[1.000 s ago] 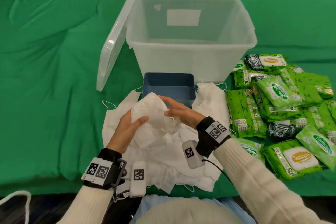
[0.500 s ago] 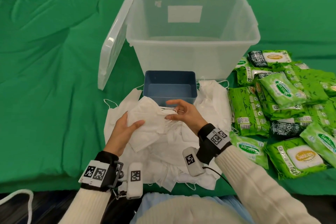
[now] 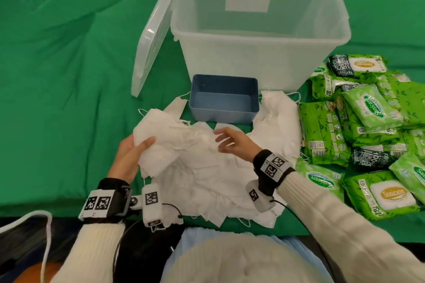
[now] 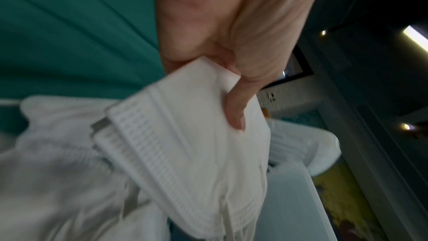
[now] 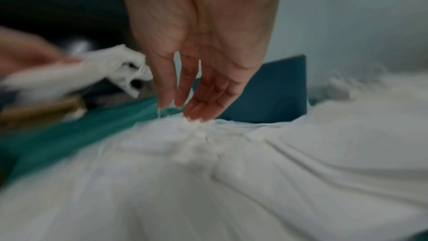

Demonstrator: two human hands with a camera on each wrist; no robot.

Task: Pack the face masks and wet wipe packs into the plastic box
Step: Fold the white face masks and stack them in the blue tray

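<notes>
A heap of white face masks (image 3: 207, 177) lies on the green cloth in front of me. My left hand (image 3: 134, 148) grips a small stack of masks (image 3: 161, 135) at the heap's left, thumb on top; the left wrist view shows the thumb pressed on the stack (image 4: 185, 135). My right hand (image 3: 226, 142) hovers over the heap with relaxed, spread fingers and holds nothing; its fingertips (image 5: 197, 114) hang just above the masks (image 5: 254, 171). The clear plastic box (image 3: 259, 53) stands empty beyond. Several green wet wipe packs (image 3: 358, 126) lie to the right.
A small blue tray (image 3: 224, 117) sits between the mask heap and the clear box. The box's lid (image 3: 154, 34) leans against its left side. The green tablecloth (image 3: 69, 76) stretches far to the left. The table's near edge runs just under my wrists.
My right hand has let go of the masks and opened over the heap. The left hand has lowered slightly leftward with its stack.
</notes>
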